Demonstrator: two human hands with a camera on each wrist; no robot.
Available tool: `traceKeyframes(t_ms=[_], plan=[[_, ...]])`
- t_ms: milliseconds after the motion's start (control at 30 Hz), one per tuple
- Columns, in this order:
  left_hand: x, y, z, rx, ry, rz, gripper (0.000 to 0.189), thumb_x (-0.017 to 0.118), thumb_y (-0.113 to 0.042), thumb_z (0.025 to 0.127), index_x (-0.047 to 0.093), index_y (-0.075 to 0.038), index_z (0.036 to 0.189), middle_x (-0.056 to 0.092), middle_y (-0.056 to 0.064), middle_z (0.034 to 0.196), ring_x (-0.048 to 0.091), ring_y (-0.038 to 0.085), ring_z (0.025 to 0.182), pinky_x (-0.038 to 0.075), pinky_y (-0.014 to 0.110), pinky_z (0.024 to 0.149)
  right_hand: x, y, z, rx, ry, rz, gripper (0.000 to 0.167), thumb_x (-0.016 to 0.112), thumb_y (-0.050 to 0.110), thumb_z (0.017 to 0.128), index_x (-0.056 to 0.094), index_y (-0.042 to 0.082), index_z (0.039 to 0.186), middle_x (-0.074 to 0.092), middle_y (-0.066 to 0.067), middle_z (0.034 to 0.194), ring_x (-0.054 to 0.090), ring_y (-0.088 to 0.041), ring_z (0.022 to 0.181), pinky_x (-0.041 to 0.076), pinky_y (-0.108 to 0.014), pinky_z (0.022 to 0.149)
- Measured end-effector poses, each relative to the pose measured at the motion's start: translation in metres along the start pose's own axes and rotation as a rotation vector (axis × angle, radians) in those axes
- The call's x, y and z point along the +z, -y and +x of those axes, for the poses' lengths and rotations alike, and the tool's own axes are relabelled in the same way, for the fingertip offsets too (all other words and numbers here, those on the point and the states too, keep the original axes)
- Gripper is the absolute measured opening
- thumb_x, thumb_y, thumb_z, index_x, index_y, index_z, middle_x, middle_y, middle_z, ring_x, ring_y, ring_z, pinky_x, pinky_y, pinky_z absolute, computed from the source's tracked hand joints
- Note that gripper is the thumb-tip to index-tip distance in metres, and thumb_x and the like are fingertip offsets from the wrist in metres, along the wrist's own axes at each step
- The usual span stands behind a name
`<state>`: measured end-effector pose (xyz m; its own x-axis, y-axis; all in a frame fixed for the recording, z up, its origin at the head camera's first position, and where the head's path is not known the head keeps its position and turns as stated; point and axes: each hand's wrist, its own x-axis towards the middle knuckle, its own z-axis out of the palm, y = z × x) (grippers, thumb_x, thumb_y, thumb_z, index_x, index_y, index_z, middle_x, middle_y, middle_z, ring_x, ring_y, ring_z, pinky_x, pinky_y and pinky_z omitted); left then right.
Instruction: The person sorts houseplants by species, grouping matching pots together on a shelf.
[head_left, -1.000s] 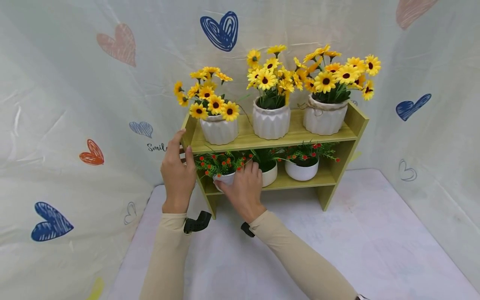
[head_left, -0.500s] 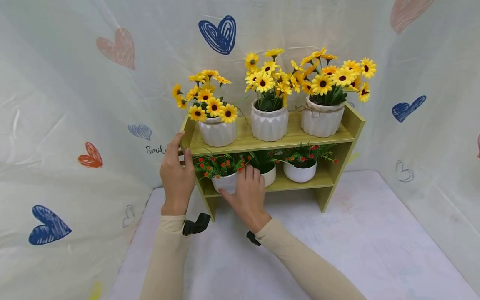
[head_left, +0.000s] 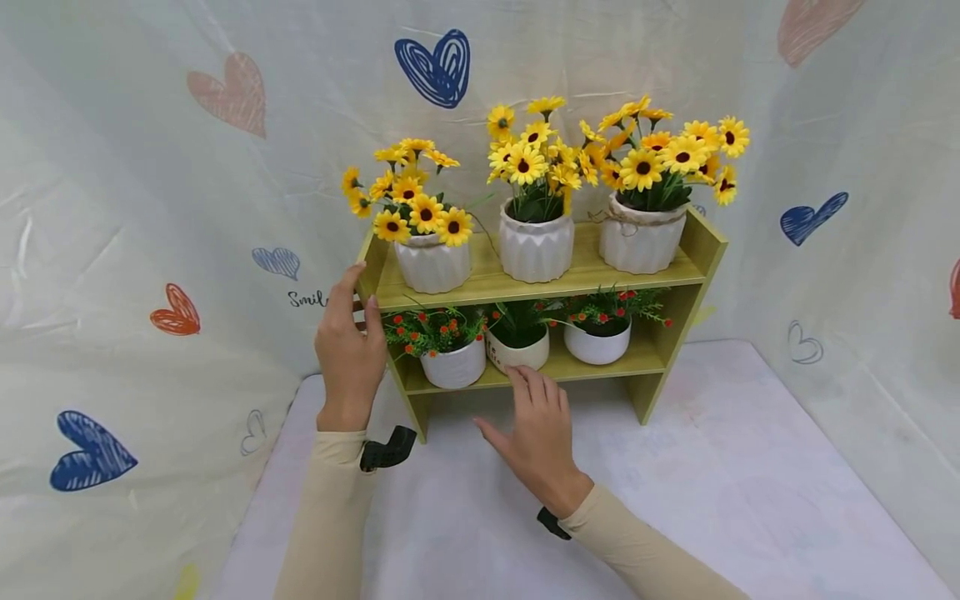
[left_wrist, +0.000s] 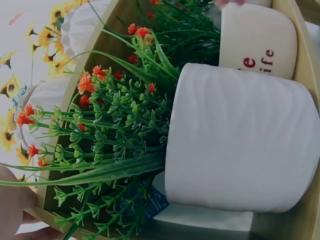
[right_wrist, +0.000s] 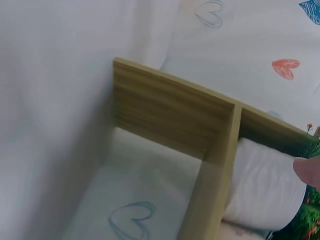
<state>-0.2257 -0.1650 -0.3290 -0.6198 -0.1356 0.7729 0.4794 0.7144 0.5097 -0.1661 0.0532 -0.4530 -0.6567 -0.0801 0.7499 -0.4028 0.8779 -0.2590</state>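
Note:
A two-tier wooden shelf (head_left: 684,329) stands on the cloth-covered table. My left hand (head_left: 348,358) grips its left side panel near the top board, thumb at the front. On the lower tier, at the left, sits a white ribbed pot (head_left: 453,368) of red-flowered greenery, large in the left wrist view. Right of it is a cream pot (head_left: 531,354) with dark lettering. My right hand (head_left: 542,433) is held with fingers extended in front of the lower tier, fingertips overlapping the cream pot's lower edge in the head view; contact cannot be told. It holds nothing.
Three white fluted pots (head_left: 536,250) of yellow daisies stand on the top tier. Another white pot (head_left: 597,346) with red flowers sits at the lower right. A heart-printed curtain (head_left: 150,208) hangs behind and beside the table (head_left: 720,475).
My right hand has let go of the left white pot and drawn back down and to the right, leaving it upright on the lower tier. My left hand stays on the side panel.

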Motion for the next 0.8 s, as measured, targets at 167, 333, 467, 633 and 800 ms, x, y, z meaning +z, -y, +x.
traceKeyframes(t_ms=[167,333,467,633,800], plan=[[-0.002,0.001,0.0,0.001,0.014,-0.005,0.042,0.059,-0.006,0.108,0.056,-0.005,0.149,0.064,0.022,0.14,0.072,0.043,0.103,0.066,0.055,0.076,-0.01,-0.025,-0.022,-0.014,-0.046,0.052,0.081,0.103,0.034,0.066,0.067,-0.002,0.129,0.065,-0.017,0.124,0.06,-0.036,0.108,0.053,-0.049,0.085],[-0.004,0.005,-0.001,0.01,0.018,0.006,0.045,0.058,-0.005,0.108,0.054,-0.007,0.152,0.065,0.024,0.134,0.072,0.043,0.099,0.065,0.057,0.076,-0.02,-0.051,-0.044,-0.003,-0.042,0.082,0.075,0.102,0.024,0.066,0.067,-0.003,0.128,0.065,-0.018,0.121,0.06,-0.038,0.107,0.052,-0.051,0.086],[-0.006,0.007,-0.003,0.012,0.035,0.01,0.049,0.057,-0.006,0.108,0.05,-0.009,0.157,0.065,0.025,0.133,0.072,0.044,0.099,0.065,0.057,0.08,-0.027,-0.072,-0.062,0.035,-0.035,0.068,0.071,0.1,0.02,0.067,0.068,-0.003,0.126,0.065,-0.019,0.119,0.06,-0.04,0.105,0.05,-0.05,0.083],[-0.011,0.009,-0.012,-0.054,0.043,-0.03,0.051,0.053,-0.011,0.111,0.044,-0.01,0.162,0.062,0.023,0.143,0.07,0.041,0.111,0.061,0.058,0.09,-0.038,-0.1,-0.076,0.09,-0.037,0.046,0.067,0.096,0.018,0.07,0.067,-0.004,0.126,0.064,-0.021,0.12,0.059,-0.042,0.104,0.047,-0.051,0.081],[-0.018,0.02,-0.031,-0.096,0.011,-0.081,0.046,0.041,-0.021,0.116,0.048,-0.008,0.159,0.065,0.02,0.141,0.07,0.041,0.112,0.057,0.052,0.09,-0.052,-0.126,-0.082,0.145,-0.037,0.036,0.062,0.089,0.02,0.074,0.066,-0.007,0.126,0.063,-0.024,0.119,0.057,-0.046,0.102,0.045,-0.053,0.079]])
